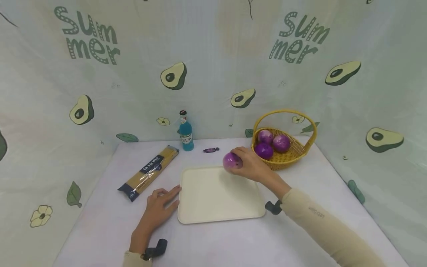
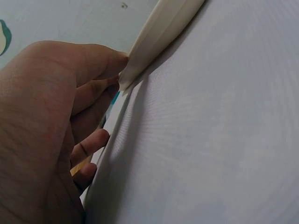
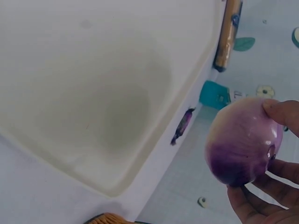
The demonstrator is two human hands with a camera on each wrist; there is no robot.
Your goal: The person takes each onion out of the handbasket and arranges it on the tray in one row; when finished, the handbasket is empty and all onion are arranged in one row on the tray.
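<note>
My right hand (image 1: 245, 165) grips a purple onion (image 1: 231, 161) just above the far right corner of the cream tray (image 1: 207, 213). The right wrist view shows the onion (image 3: 244, 142) held by fingertips (image 3: 282, 112) over the tray's far rim (image 3: 154, 154). My left hand (image 1: 161, 202) lies flat on the table, its fingers straight and touching the tray's left edge. Up close in the left wrist view, the fingers (image 2: 84, 70) press against the tray's rim (image 2: 154, 37). Three more purple onions (image 1: 272, 144) sit in the yellow wicker basket (image 1: 295, 154) to the right.
A spaghetti packet (image 1: 149, 171) lies left of the tray. Behind the tray, a blue bottle (image 1: 186, 132) stands by the backdrop, with a wrapped purple candy (image 1: 211, 150) beside it. An avocado-print cloth closes in the table's back and sides.
</note>
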